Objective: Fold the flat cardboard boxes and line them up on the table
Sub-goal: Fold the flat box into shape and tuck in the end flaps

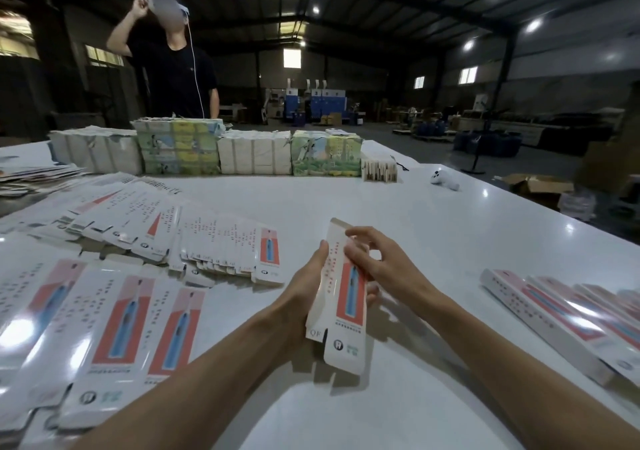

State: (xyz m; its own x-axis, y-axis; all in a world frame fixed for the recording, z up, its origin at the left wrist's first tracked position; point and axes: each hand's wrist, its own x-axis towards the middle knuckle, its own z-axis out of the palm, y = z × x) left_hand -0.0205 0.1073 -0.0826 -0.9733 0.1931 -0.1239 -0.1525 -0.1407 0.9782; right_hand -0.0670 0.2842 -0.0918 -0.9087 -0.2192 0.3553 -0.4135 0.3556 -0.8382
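Note:
I hold a long white cardboard box (341, 306) with a red panel and a blue toothbrush picture, lifted above the white table (398, 214) at centre. My left hand (304, 297) grips its left side from below, thumb along the edge. My right hand (381, 262) grips its upper right part with curled fingers. The box looks partly opened into a tube, end flaps loose at the near end. Flat boxes (110, 318) lie spread on the left, more of them fanned out (221, 245) behind. Folded boxes (568, 314) lie in a row at the right.
Wrapped bundles of packaging (249, 151) stand in a line along the table's far side. A person in a black shirt (173, 75) stands behind them. A small white object (445, 179) lies far right on the table. An open carton (540, 186) sits on the floor beyond.

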